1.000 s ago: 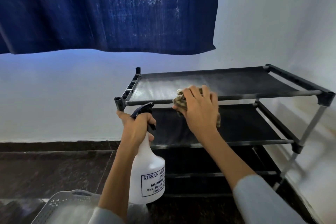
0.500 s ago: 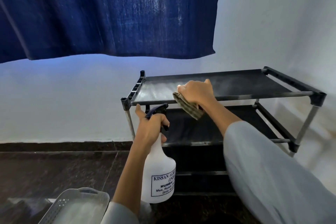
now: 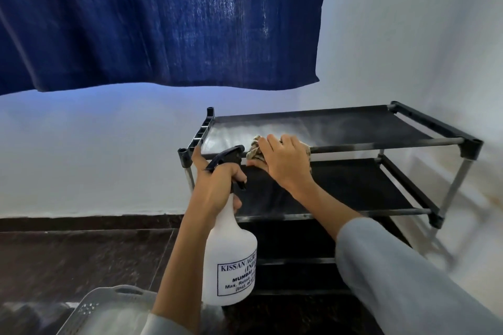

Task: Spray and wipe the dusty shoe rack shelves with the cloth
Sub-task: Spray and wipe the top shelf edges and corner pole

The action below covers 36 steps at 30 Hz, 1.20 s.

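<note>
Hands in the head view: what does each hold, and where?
Left hand grips the white plastic spray bottle by its neck; right hand presses the bunched checked cloth from above.

The black shoe rack (image 3: 353, 128) stands upright at 3 o'clock, its dusty top shelf (image 3: 340, 125) bearing the crumpled cloth (image 3: 254, 151) at the front edge.
</note>
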### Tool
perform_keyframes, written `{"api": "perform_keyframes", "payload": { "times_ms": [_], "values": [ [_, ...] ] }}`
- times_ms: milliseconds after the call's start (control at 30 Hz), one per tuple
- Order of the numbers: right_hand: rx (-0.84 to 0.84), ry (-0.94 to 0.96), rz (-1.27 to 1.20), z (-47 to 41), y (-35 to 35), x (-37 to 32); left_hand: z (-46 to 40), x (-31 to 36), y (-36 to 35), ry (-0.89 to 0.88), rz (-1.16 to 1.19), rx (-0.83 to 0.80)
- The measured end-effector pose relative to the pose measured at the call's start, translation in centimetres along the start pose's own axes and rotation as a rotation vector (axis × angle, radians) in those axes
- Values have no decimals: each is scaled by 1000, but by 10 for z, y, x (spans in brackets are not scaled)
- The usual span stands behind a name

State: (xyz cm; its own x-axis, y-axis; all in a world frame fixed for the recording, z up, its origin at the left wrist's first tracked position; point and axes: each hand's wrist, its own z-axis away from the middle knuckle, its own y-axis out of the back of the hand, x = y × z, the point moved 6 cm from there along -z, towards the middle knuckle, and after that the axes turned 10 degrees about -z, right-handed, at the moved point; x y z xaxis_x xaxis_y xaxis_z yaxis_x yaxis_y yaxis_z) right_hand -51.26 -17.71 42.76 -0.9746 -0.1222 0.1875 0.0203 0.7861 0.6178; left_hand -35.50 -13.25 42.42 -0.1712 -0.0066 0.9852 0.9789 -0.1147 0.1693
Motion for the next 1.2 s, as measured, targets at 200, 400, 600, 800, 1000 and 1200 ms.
{"api": "perform_keyframes", "payload": {
  "times_ms": [200, 400, 600, 800, 1000, 1200],
  "values": [
    [-18, -284, -147, -22, 5, 2, 0, -1, 0, 6, 34, -3],
    [78, -997, -1046, -30, 14, 42, 6, 3, -1, 11, 19, 14],
    [948, -1240, -1447, 30, 63, 142, 3, 17, -16, -13, -14, -13],
    [448, -317, -566, 39, 47, 90, 9, 32, -45, -59, -28, -3],
    [200, -179, -106, 19, 12, 42, 14, 39, -68, -75, -69, 0],
    [-82, -412, -309, -10, 13, 56, 17, 40, -69, -39, -71, 4]
  ]
}}
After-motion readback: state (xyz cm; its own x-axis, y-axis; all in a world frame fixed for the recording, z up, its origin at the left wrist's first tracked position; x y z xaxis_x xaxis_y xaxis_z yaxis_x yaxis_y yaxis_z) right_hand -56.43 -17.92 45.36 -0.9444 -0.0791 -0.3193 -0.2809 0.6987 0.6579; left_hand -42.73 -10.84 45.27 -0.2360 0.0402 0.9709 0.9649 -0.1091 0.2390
